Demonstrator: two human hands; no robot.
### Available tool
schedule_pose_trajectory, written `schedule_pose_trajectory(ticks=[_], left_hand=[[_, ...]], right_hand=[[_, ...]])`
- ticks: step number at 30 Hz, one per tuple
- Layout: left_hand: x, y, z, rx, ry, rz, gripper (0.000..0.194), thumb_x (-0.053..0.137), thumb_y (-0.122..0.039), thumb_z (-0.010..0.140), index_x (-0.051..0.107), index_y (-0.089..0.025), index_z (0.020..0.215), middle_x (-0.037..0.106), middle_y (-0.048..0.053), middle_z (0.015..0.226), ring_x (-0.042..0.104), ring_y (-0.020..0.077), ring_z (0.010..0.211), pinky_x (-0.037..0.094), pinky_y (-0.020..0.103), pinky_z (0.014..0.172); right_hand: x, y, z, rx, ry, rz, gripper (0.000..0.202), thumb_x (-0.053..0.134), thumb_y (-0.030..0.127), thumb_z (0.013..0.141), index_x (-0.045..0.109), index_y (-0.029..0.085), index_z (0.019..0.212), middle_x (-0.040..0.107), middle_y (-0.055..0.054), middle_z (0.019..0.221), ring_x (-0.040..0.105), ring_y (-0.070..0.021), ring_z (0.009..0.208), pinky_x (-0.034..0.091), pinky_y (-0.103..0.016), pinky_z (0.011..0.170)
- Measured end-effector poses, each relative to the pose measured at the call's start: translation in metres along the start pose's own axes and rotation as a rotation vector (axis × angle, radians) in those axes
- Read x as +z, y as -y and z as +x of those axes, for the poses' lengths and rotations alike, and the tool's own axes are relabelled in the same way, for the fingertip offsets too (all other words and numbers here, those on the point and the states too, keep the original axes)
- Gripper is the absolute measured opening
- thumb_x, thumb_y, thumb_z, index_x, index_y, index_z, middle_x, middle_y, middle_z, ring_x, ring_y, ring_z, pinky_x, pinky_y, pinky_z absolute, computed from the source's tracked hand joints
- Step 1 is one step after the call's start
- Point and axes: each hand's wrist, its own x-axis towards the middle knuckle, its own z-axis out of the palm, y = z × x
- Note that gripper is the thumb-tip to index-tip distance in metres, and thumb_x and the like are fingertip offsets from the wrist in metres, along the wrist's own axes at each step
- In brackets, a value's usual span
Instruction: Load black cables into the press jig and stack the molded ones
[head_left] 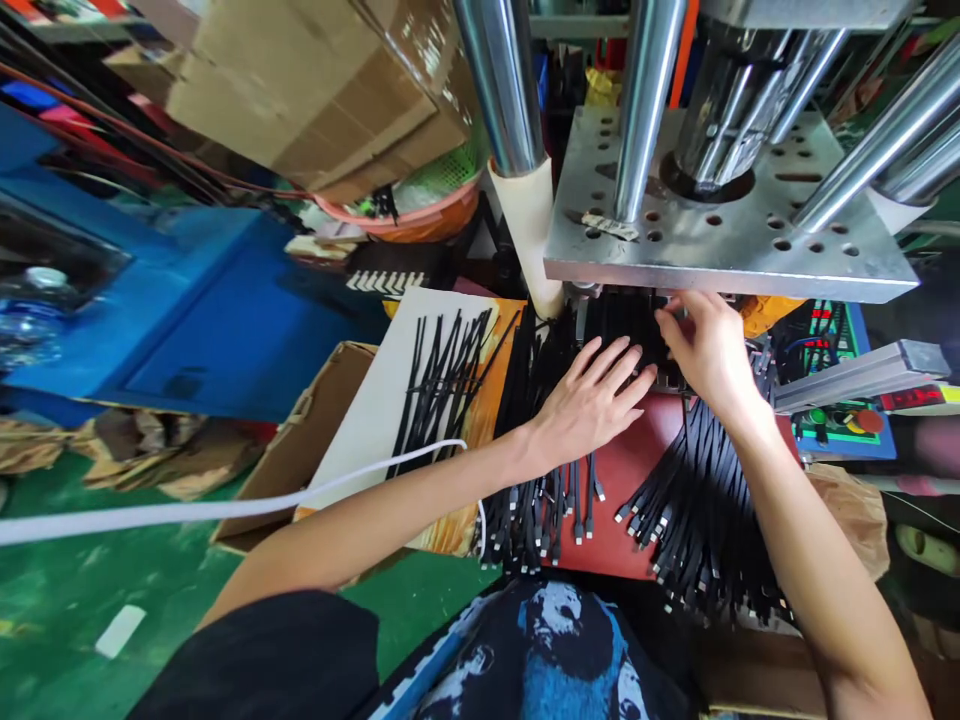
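Observation:
My left hand (592, 405) lies with its fingers stretched out, palm down, at the front of the dark mould (622, 325) below the press plate. Beside and under it is a bunch of black USB cables (551, 510), with metal plugs pointing toward me. My right hand (709, 345) reaches to the mould's right side, just under the plate edge. Its thumb and forefinger are bent together in a pinch, and whatever is between them is hidden. A second bunch of black USB cables (720, 500) spreads below my right wrist on the red-brown work surface (611, 500).
Above my hands is the press's thick metal plate (720, 270) with steel columns. More black cables (442, 380) lie on a white board (375, 400) at left, crossed by a white cord (225, 510). A control panel (844, 430) with buttons stands at right.

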Motion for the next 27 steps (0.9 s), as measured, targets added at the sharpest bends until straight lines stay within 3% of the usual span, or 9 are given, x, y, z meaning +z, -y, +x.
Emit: schedule_pose_trajectory(ticks=[3,6,13,16,19,23,27], left_hand=[[-0.004,-0.008,-0.001,-0.028,0.060,-0.002,0.062,0.060,-0.041,0.106,0.050,-0.010,0.159,0.043,0.023,0.169,0.033,0.0383,0.162,0.027,0.060,0.133],[-0.012,-0.007,0.009,-0.059,0.110,-0.049,0.071,0.055,-0.051,0.107,0.046,-0.007,0.162,0.036,0.023,0.173,0.030,0.0380,0.164,0.023,0.061,0.134],[-0.022,0.016,0.053,-0.161,0.162,-0.124,0.060,0.039,-0.044,0.113,0.047,-0.007,0.160,0.042,0.020,0.170,0.036,0.0313,0.162,0.018,0.059,0.136],[-0.020,0.023,0.065,-0.169,0.178,-0.137,0.060,0.035,-0.043,0.114,0.048,-0.005,0.159,0.042,0.022,0.170,0.037,0.0316,0.161,0.018,0.060,0.135],[-0.017,0.025,0.072,-0.172,0.179,-0.136,0.059,0.032,-0.040,0.115,0.048,-0.002,0.157,0.043,0.024,0.168,0.038,0.0320,0.161,0.019,0.061,0.134],[-0.007,0.028,0.080,-0.218,0.129,-0.109,0.057,0.032,-0.036,0.114,0.051,0.000,0.154,0.046,0.025,0.167,0.039,0.0330,0.160,0.022,0.062,0.133],[0.004,0.042,0.097,-0.222,0.073,-0.078,0.053,0.037,-0.031,0.111,0.055,0.000,0.149,0.055,0.026,0.159,0.048,0.0361,0.151,0.032,0.059,0.129]], right_hand=[[-0.008,0.005,-0.034,-0.185,0.119,-0.275,0.046,0.044,0.016,0.102,0.077,0.017,0.134,0.064,-0.016,0.104,0.063,-0.0282,0.094,0.055,-0.044,0.089],[-0.006,0.004,-0.041,-0.166,0.180,-0.468,0.052,0.040,0.014,0.103,0.072,0.019,0.144,0.062,-0.017,0.102,0.060,-0.0299,0.090,0.053,-0.044,0.084],[0.011,-0.008,0.019,-0.051,0.165,-0.589,0.057,0.040,0.014,0.102,0.062,0.019,0.155,0.066,-0.025,0.124,0.066,-0.0364,0.104,0.050,-0.044,0.084],[0.015,-0.010,0.033,-0.061,0.171,-0.575,0.051,0.041,0.015,0.100,0.068,0.014,0.144,0.072,-0.025,0.119,0.068,-0.0380,0.107,0.050,-0.045,0.087],[0.020,-0.012,0.044,-0.044,0.171,-0.538,0.047,0.039,0.013,0.099,0.073,0.011,0.131,0.075,-0.025,0.119,0.067,-0.0387,0.113,0.050,-0.047,0.093],[0.028,-0.017,0.062,0.007,0.124,-0.519,0.047,0.035,0.012,0.100,0.070,0.007,0.131,0.071,-0.027,0.131,0.064,-0.0393,0.121,0.048,-0.051,0.101],[0.024,-0.019,0.074,0.014,0.153,-0.507,0.048,0.035,0.011,0.099,0.069,0.005,0.133,0.071,-0.028,0.131,0.064,-0.0392,0.120,0.048,-0.053,0.104]])
